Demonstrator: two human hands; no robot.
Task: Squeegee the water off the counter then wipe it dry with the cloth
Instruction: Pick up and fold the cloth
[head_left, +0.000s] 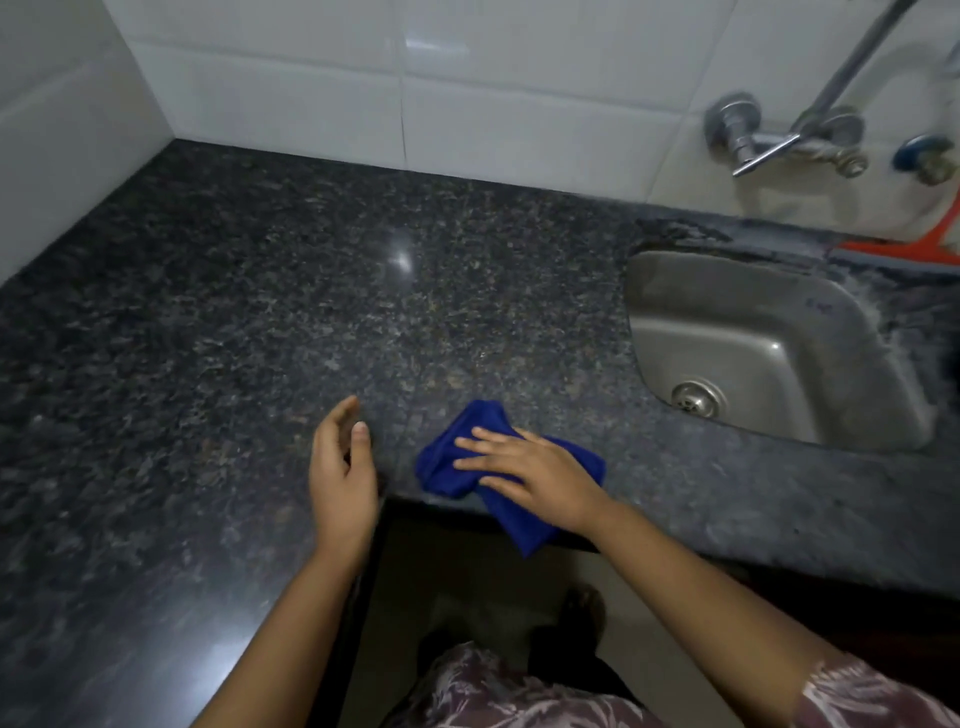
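Note:
A crumpled blue cloth (451, 462) lies on the dark speckled granite counter (260, 312) at its front edge, one corner hanging over the edge. My right hand (535, 475) presses flat on the cloth with fingers spread. To the left of the cloth, my left hand (343, 467) hovers over the counter, fingers loosely apart and holding nothing. An orange squeegee (904, 249) lies on the counter behind the sink at the far right, partly cut off by the frame.
A steel sink (748, 291) with a drain is set into the counter on the right. A metal tap (779, 145) is fixed to the white tiled wall (467, 93) above it. The counter forms an L-shaped corner, with floor and my feet below.

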